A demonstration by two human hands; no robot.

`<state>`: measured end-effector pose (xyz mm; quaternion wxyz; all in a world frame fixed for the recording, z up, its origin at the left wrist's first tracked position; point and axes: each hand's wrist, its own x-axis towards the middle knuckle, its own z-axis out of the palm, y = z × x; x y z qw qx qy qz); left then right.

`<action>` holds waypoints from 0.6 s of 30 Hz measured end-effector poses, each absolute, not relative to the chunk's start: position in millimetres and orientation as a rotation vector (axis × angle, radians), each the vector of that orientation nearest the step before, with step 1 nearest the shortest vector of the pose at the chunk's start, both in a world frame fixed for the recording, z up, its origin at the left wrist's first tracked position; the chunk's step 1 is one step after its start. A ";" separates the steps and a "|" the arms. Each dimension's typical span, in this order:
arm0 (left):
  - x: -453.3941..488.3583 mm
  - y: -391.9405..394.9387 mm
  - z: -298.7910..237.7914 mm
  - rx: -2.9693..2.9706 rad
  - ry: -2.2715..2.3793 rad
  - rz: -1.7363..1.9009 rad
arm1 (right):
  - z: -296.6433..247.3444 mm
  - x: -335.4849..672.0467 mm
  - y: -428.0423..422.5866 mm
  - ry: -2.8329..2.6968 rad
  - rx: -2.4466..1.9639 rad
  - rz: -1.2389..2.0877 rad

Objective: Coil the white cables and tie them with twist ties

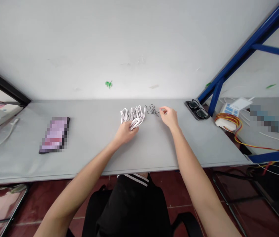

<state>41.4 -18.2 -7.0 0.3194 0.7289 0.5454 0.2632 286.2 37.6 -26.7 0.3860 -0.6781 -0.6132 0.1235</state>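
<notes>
Several coiled white cables lie side by side in the middle of the grey table. My left hand is closed round the nearest coil, with the thumb along its front edge. To the right of the coils is a small loose pile of thin black twist ties. My right hand hovers just right of that pile, its thumb and index finger pinched together. Whatever may be between those fingertips is too small to make out.
A phone lies at the left on the table. Dark-framed glasses rest on a dark flat object at the right back. Beyond the blue metal frame is a coil of yellow and red wire. A white wall rises behind.
</notes>
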 end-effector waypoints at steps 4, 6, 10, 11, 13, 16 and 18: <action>42.0 -19.1 -5.9 1.937 1.440 0.675 | -39.9 290.5 43.4 -1.651 -1.923 0.315; 41.8 -19.0 -6.0 1.951 1.439 0.672 | -43.8 289.0 46.2 -1.671 -1.957 0.324; 41.3 -18.3 -7.3 1.965 1.427 0.671 | -46.0 288.2 49.3 -1.679 -1.943 0.320; 41.2 -18.2 -7.7 1.966 1.425 0.671 | -46.0 288.5 49.5 -1.675 -1.939 0.310; 41.1 -17.8 -8.5 1.966 1.426 0.669 | -46.0 288.8 49.4 -1.674 -1.936 0.297; 40.9 -17.3 -8.9 1.971 1.425 0.666 | -46.1 288.4 48.8 -1.689 -1.924 0.306; 40.6 -17.0 -8.6 1.968 1.420 0.662 | -45.7 287.9 48.2 -1.713 -1.903 0.302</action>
